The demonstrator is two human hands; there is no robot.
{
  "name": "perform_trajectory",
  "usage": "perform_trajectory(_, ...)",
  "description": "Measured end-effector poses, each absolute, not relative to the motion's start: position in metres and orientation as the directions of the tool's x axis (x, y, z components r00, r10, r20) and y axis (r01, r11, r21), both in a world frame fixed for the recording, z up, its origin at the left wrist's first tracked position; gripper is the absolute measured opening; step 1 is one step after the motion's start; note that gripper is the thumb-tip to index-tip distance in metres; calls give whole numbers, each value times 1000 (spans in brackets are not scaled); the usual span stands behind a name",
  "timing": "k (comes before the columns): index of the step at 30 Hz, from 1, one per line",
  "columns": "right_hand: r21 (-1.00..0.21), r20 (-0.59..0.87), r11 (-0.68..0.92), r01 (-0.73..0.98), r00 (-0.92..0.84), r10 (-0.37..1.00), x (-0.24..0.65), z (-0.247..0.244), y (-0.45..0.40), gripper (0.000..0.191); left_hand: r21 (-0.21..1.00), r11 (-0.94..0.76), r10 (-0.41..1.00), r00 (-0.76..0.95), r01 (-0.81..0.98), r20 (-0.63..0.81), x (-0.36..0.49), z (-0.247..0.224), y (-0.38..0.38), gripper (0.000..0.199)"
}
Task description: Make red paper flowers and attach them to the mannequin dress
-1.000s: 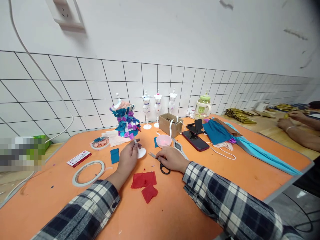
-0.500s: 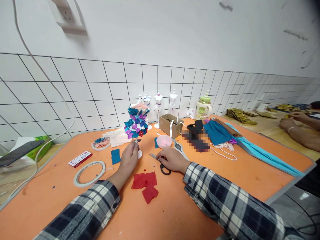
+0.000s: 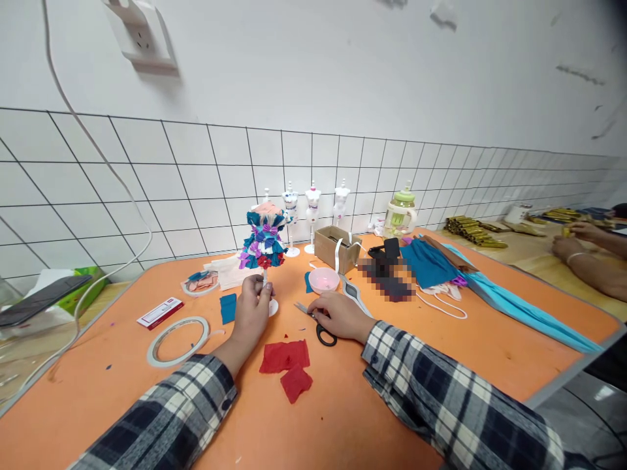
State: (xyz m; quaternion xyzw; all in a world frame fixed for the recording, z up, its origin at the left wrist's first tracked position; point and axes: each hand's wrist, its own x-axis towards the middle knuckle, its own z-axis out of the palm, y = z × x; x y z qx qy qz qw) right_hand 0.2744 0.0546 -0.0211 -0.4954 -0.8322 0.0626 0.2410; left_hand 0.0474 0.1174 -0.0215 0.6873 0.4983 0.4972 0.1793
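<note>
My left hand (image 3: 251, 311) is closed round the thin white stand of a small dress-form mannequin (image 3: 265, 238), just above its round white base (image 3: 273, 307). Ruffled bits of teal, purple, white and red fabric cover the mannequin, with peach cloth at the top. Over a pair of scissors (image 3: 326, 335) lies my right hand (image 3: 340, 314), its fingers curled on them near the pivot. The blades point left and one black handle loop shows below the hand. Between my forearms are two red fabric pieces (image 3: 285, 356), one overlapping the other.
Behind stand several bare white mannequins (image 3: 313, 209), a cardboard box (image 3: 337, 249), a pink bowl (image 3: 324, 280) and a green-lidded bottle (image 3: 400, 215). A tape roll (image 3: 155, 346) and a small box (image 3: 160, 313) lie left; teal cloth (image 3: 431, 262) lies right. Another person's hands (image 3: 571, 245) are far right.
My left hand has turned the mannequin and swung its top to the left, so red tufts now face me. The right hand stays on the scissors. The view has shifted slightly.
</note>
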Motion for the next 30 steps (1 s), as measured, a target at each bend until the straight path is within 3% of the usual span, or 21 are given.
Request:
perform_trajectory(17,-397,315,469,789,-362,877,274,-23,55,25,761,-512,824,-22,398,566,48,-21,115,20)
perform_trajectory(30,-410,305,466,784,-364,880,274,-26,57,26,807,-525,848,83,270,523,51,-23,109,30)
